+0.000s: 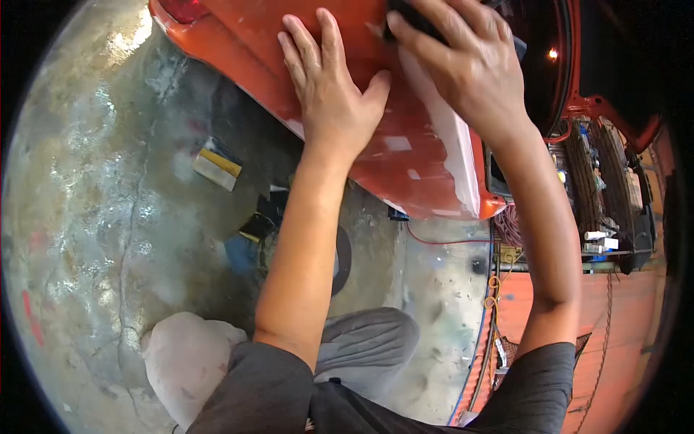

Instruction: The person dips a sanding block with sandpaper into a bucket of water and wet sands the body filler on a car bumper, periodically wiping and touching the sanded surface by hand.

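Two bare hands were at the red panel (pixel 369 148), one on its surface and one on a dark block; the left hand (pixel 329 94) lay palm down with its fingers spread and its thumb held out to the right; the right hand (pixel 466 69) had its fingers bent over the dark block (pixel 416 20), which sat directly beneath them at the far edge of the view, to the right of the left fingertips and apart from them; the pale strip (pixel 450 137) ran from beside the block toward the near right corner of the panel, its long axis slanting from far left to near right, with the right hand clearly the nearer to it; a red light (pixel 183 9) showed at the panel's far left end; the block's far side was cut off by the frame, and the fingers covered much of the rest, so its long axis could not be told; the right thumb was hard to make out, as was the block's contact with the panel.
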`<action>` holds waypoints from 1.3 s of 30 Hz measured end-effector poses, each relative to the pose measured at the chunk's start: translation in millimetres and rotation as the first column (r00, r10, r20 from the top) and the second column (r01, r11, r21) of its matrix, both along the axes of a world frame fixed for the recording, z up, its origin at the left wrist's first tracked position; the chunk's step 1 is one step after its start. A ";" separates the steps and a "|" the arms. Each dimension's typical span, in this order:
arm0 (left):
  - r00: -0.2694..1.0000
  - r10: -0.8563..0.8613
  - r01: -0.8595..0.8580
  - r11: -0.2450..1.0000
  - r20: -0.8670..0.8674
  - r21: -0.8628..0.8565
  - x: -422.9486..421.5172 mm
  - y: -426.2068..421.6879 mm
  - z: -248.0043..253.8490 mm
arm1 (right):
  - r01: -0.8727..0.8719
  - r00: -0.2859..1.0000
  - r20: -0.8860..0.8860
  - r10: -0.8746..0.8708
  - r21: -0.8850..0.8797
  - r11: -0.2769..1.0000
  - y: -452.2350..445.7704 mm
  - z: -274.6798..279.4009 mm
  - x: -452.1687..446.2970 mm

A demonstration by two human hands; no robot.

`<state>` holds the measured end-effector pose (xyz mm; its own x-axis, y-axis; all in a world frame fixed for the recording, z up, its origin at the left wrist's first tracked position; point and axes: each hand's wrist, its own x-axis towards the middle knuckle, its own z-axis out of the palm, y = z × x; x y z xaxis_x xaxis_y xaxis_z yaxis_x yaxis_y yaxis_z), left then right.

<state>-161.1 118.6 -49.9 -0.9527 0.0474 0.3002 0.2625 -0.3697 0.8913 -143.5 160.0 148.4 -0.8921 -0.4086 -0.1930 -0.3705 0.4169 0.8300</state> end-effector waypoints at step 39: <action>0.998 -0.047 0.052 0.980 0.031 -0.190 -7.2 -8.4 8.3 | 0.138 0.973 0.167 -0.160 0.136 0.981 -0.7 17.4 39.8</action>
